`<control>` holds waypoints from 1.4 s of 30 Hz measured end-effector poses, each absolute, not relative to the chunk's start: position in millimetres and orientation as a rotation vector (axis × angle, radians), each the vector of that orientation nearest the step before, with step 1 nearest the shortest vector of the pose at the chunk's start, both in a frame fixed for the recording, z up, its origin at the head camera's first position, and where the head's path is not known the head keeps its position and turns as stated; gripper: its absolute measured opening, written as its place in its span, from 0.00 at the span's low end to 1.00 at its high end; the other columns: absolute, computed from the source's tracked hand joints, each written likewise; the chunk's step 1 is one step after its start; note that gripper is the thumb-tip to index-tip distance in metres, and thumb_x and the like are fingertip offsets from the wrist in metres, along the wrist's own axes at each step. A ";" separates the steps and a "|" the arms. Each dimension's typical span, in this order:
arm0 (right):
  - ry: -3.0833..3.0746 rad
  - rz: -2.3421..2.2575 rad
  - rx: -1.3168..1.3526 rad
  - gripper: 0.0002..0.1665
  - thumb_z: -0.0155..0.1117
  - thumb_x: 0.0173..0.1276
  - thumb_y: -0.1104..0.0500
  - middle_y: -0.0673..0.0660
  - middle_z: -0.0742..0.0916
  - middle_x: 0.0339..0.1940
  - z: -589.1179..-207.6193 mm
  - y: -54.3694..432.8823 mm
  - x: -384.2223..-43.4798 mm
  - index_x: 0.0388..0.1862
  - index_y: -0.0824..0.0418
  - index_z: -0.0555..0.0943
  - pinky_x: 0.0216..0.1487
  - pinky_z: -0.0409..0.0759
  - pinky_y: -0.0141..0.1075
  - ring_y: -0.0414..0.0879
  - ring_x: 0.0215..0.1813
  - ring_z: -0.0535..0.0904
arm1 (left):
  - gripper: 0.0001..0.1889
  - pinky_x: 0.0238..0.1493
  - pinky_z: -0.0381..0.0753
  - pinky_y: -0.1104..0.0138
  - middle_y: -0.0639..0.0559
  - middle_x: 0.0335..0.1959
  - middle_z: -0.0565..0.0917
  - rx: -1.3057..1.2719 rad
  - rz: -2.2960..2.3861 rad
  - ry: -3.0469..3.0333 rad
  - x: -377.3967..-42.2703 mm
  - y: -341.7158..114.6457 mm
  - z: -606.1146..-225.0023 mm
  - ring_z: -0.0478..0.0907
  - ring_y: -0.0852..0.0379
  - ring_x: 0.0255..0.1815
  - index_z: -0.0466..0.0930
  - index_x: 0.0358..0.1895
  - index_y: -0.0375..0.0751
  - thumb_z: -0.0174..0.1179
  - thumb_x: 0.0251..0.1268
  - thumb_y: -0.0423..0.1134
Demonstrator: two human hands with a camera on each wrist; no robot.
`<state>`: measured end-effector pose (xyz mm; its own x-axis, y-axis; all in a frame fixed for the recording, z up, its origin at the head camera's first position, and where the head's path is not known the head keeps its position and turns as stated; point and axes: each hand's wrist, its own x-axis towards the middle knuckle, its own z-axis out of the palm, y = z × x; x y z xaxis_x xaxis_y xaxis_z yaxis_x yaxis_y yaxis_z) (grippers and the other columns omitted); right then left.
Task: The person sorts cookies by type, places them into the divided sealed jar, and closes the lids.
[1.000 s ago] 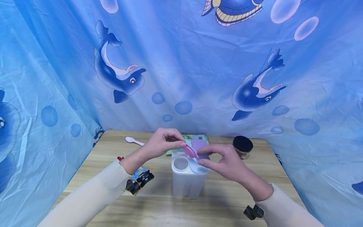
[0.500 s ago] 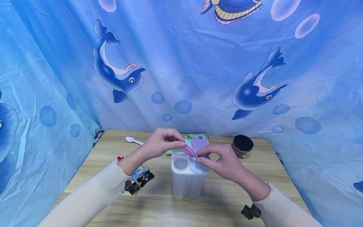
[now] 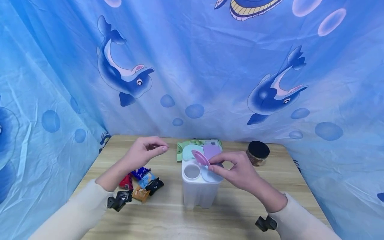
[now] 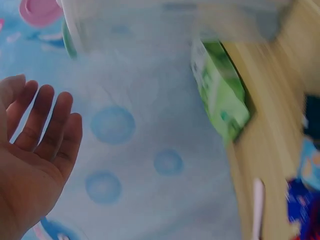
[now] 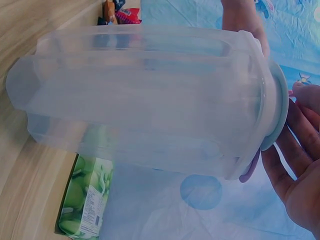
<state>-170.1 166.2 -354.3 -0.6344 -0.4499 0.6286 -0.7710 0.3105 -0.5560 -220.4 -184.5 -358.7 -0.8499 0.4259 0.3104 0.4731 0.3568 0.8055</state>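
Note:
A translucent storage container (image 3: pixel 200 193) stands upright on the table, with a round opening showing at its front left. My right hand (image 3: pixel 237 168) pinches a round pink lid (image 3: pixel 200 157) at its edge, tilted above the container's top. A mint lid (image 3: pixel 192 152) and a purple lid (image 3: pixel 211 150) show at the back of the top, and a pale blue lid (image 3: pixel 212 175) at the front right. My left hand (image 3: pixel 145 153) is in the air left of the container, holding nothing; its fingers look relaxed in the left wrist view.
Several small snack packets (image 3: pixel 141 193) lie left of the container. Behind it is a green package (image 3: pixel 180 150). A jar with a black lid (image 3: pixel 258 153) stands at the back right. A pale spoon handle (image 4: pixel 258 205) shows in the left wrist view. A blue curtain (image 3: pixel 192 66) hangs behind.
My left hand has let go of the pink lid and moved left, uncovering more of the snack packets and hiding the spoon in the head view. My right hand stays nearly in place with the lid.

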 end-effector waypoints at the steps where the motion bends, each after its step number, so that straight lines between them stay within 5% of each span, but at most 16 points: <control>1: -2.225 1.244 1.092 0.09 0.78 0.61 0.64 0.45 0.92 0.33 -354.5 166.4 -170.2 0.39 0.53 0.91 0.39 0.85 0.35 0.37 0.35 0.86 | 0.07 0.43 0.86 0.64 0.52 0.45 0.89 -0.811 -1.514 -2.574 -220.6 -191.8 -361.9 0.85 0.53 0.42 0.88 0.48 0.50 0.64 0.73 0.43; 10: -2.228 1.273 1.090 0.09 0.78 0.61 0.64 0.46 0.92 0.33 -355.4 166.6 -169.9 0.39 0.53 0.91 0.40 0.85 0.33 0.37 0.36 0.87 | 0.10 0.44 0.86 0.64 0.51 0.46 0.88 -0.548 -1.185 -2.795 -223.9 -256.6 -404.9 0.85 0.55 0.44 0.88 0.50 0.48 0.64 0.74 0.45; 23: -2.260 1.276 1.038 0.10 0.79 0.61 0.63 0.44 0.92 0.35 -354.1 167.9 -167.3 0.40 0.51 0.91 0.41 0.86 0.35 0.38 0.38 0.88 | 0.23 0.51 0.83 0.46 0.33 0.61 0.81 -0.403 -1.068 -2.936 -239.8 -336.5 -462.9 0.81 0.34 0.56 0.80 0.62 0.33 0.68 0.67 0.39; 30: -2.261 1.282 1.057 0.10 0.78 0.61 0.63 0.45 0.92 0.36 -355.1 166.2 -166.9 0.41 0.52 0.91 0.41 0.87 0.37 0.38 0.38 0.88 | 0.33 0.56 0.81 0.43 0.28 0.66 0.76 -0.405 -1.212 -3.014 -241.8 -350.5 -486.9 0.78 0.29 0.60 0.72 0.69 0.30 0.70 0.66 0.44; 42: -2.272 1.263 1.059 0.09 0.78 0.62 0.63 0.45 0.92 0.35 -354.8 166.9 -165.6 0.40 0.53 0.91 0.40 0.86 0.35 0.37 0.38 0.88 | 0.28 0.54 0.84 0.47 0.29 0.62 0.78 -0.321 -1.267 -3.076 -248.8 -346.9 -498.0 0.81 0.34 0.58 0.74 0.65 0.28 0.70 0.65 0.37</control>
<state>-165.6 166.9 -354.8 -0.6676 -0.4461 0.5960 -0.7417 0.3291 -0.5844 -248.8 -346.9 -498.0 -0.9616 0.2508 -0.1112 0.0998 0.6973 0.7098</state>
